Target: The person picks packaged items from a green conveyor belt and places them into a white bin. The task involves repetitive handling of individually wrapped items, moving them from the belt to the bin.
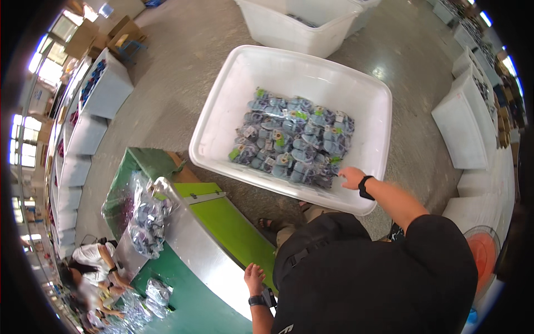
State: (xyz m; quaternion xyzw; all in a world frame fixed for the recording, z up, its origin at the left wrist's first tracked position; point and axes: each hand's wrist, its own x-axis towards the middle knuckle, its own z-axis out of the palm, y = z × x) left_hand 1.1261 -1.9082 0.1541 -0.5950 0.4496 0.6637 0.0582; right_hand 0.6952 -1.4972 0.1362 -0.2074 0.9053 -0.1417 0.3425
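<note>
A person's right hand [351,177] reached over the near right corner of a white bin [370,128], its bent fingertips just beside the packs [303,142], clear-bagged, grey-blue and green-tagged; whether it touched or gripped one could not be told. The packs lay inside the bin, from 9 to 11 o'clock of that hand, by far the nearer of the two. The left hand [254,278], loosely half-open with nothing visible in it, hung at the rim of the green-topped desk [211,300], well apart from the packs, which sat between 12 and 1 o'clock of it. Bin and packs alike ran lengthwise from just past 9 to just past 3. The bin's raised near rim stood between the body and the packs, while bare white plastic showed between them and the wall at 3 o'clock. A second bin [278,33] stood beyond the far rim at 12. A bagged heap [149,222] lay at the left hand's 10 o'clock, near the desk's metal edge; a co-worker [94,261] sat past it.
</note>
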